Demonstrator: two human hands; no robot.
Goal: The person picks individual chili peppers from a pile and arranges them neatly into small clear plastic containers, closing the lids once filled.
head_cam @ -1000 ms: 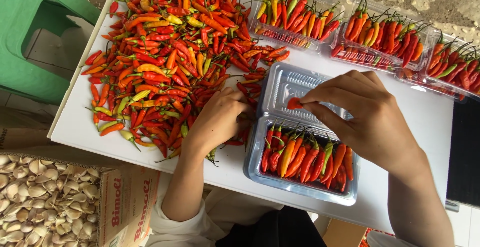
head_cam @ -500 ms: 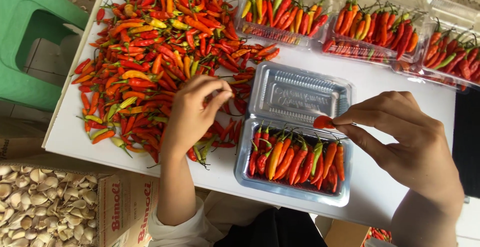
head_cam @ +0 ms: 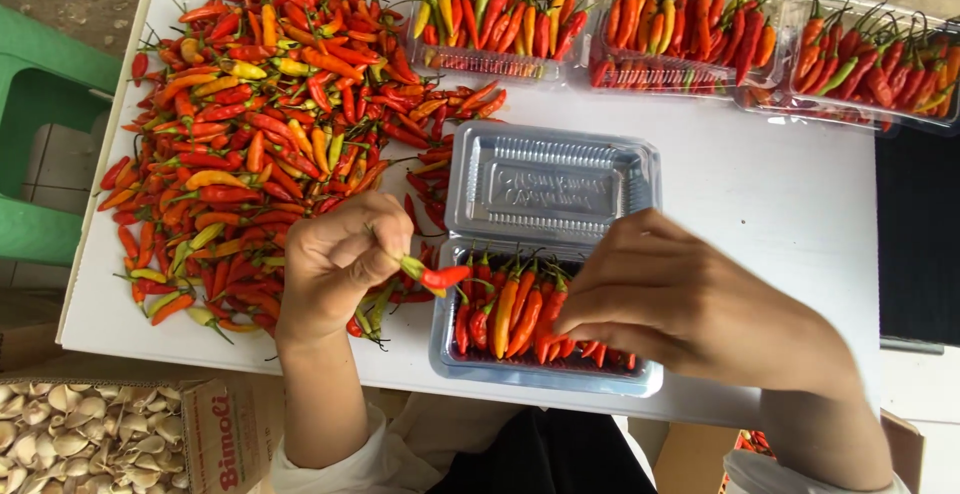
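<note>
My left hand (head_cam: 335,259) pinches a small red chili (head_cam: 437,276) by its green stem, holding it at the left rim of an open clear plastic clamshell box (head_cam: 548,379). The box's tray holds a row of red and orange chilies (head_cam: 512,314); its lid (head_cam: 550,186) lies flat behind. My right hand (head_cam: 680,299) rests over the right side of the tray, fingers curled down onto the chilies there. Whether it grips one I cannot tell. A big loose heap of red, orange and green chilies (head_cam: 260,124) covers the white table (head_cam: 800,214) to the left.
Three filled clear boxes of chilies (head_cam: 500,24) (head_cam: 680,34) (head_cam: 875,64) line the far edge. A green plastic stool (head_cam: 40,134) stands left of the table. A cardboard carton of garlic cloves (head_cam: 90,439) sits at the lower left. A dark panel (head_cam: 918,234) lies at the right.
My left hand has lifted a red chili from the heap and brought it to the box. My right hand has moved down onto the tray's chilies.
</note>
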